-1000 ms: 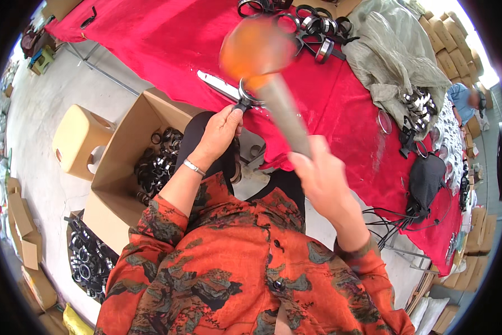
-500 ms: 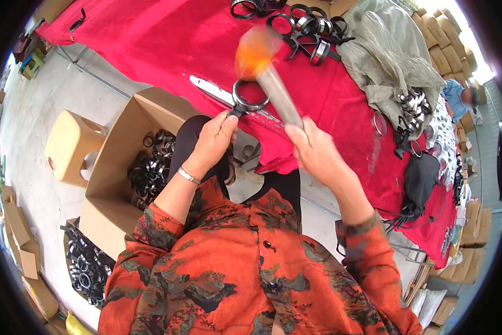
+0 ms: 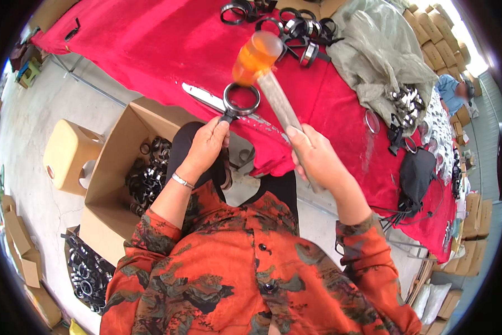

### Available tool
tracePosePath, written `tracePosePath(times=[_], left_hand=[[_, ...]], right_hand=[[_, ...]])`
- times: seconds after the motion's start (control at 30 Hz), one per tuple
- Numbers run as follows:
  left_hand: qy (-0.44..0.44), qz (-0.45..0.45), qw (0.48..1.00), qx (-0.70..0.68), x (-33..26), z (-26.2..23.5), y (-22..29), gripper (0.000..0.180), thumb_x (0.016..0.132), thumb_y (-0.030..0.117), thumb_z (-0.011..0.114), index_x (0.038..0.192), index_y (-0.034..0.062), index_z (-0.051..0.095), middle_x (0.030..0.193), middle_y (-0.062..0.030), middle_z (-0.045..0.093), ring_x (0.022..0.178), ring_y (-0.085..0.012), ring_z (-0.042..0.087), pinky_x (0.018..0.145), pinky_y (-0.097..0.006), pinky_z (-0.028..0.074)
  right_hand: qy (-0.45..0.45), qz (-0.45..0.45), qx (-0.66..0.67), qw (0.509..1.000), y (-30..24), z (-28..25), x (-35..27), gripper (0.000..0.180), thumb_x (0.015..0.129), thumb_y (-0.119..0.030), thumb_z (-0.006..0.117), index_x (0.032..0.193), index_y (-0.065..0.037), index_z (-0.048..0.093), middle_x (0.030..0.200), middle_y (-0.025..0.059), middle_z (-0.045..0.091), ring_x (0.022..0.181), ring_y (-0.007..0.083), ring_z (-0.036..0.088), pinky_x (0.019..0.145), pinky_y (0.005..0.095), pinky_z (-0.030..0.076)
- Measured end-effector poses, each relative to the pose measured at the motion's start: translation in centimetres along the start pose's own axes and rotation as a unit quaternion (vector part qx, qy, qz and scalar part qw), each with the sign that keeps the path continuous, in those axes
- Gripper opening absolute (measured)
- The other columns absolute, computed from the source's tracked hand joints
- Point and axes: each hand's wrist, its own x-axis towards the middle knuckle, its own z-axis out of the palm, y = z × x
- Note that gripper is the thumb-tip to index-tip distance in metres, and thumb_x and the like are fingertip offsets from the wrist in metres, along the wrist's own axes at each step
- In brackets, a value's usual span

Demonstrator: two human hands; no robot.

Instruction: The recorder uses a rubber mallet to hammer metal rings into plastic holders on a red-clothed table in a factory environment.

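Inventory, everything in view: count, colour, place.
Cloth-covered table: 1, red, top
Handled ring: 1, black-silver, centre
Cylinder-headed mallet: 1, amber-grey, upper centre
Loose rings: several, black-silver, on table
Crumpled sheet: 1, grey-green, upper right
Soft bag: 1, black, right
Open cardboard box: 1, brown, left
Ring parts: many, black-silver, in box
Squarish plastic stool: 1, cream, left
Cardboard cartons: many, brown, upper right
Co-worker: 1, blue top, far right
Left hand: 1, silver bracelet, holding handled ring
Right hand: 1, orange-red sleeve, holding mallet

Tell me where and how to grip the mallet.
The mallet is probably best taken low on its handle, coming from the person's right, as the right hand does: the handle is long, straight and slants toward that side, away from the bulky orange head.
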Motion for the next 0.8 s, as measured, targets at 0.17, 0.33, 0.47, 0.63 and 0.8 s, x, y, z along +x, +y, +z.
tracePosePath(times=[0.17,0.33,0.47,0.63,0.8], left_hand=[[0.005,0.014,1.000,0.027,0.5,-0.4,-0.9,0.036,0.100,0.038,0.041,0.084,0.0076,0.052,0.068,0.0001,0.053,0.055,-0.0065,0.047,0.049,-0.021,0.039],[0.018,0.011,0.997,0.071,0.2,-0.1,0.0,0.034,0.099,0.031,0.044,0.080,0.0043,0.051,0.064,-0.0017,0.051,0.061,-0.0115,0.051,0.058,-0.029,0.042],[0.002,0.006,1.000,0.027,0.1,0.0,-0.7,0.035,0.099,0.034,0.046,0.082,0.0042,0.051,0.068,-0.0023,0.053,0.063,-0.0118,0.052,0.059,-0.027,0.043],[0.015,-0.003,0.999,0.028,-1.0,-0.1,-0.4,0.036,0.099,0.035,0.045,0.082,0.0040,0.051,0.068,-0.0027,0.054,0.063,-0.0123,0.053,0.060,-0.027,0.044],[0.021,-0.001,1.000,0.014,-0.8,1.1,-0.7,0.035,0.100,0.033,0.045,0.082,0.0036,0.051,0.067,-0.0029,0.054,0.063,-0.0123,0.054,0.059,-0.028,0.044]], right_hand=[[0.003,-0.035,0.037,0.999,-1.0,-2.3,-1.0,0.036,0.096,-0.039,0.048,0.090,-0.004,0.050,0.061,0.0020,0.049,0.045,0.0088,0.046,0.040,0.0238,0.038],[0.083,-0.107,-0.041,0.990,4.2,0.3,-3.0,0.032,0.100,-0.037,0.041,0.093,-0.007,0.050,0.064,0.0023,0.050,0.045,0.0105,0.048,0.040,0.0265,0.042],[0.048,0.041,0.130,0.990,4.7,1.3,-3.4,0.034,0.098,-0.039,0.046,0.101,-0.005,0.048,0.063,0.0045,0.049,0.046,0.0126,0.049,0.040,0.0291,0.043],[0.053,0.006,0.194,0.980,3.9,-0.2,-5.3,0.037,0.097,-0.040,0.046,0.097,-0.003,0.047,0.064,0.0026,0.051,0.047,0.0103,0.049,0.040,0.0268,0.042],[0.105,-0.128,-0.165,0.972,10.1,3.5,-4.9,0.026,0.096,-0.030,0.052,0.098,-0.005,0.047,0.060,0.0017,0.050,0.046,0.0092,0.050,0.041,0.0248,0.041]])
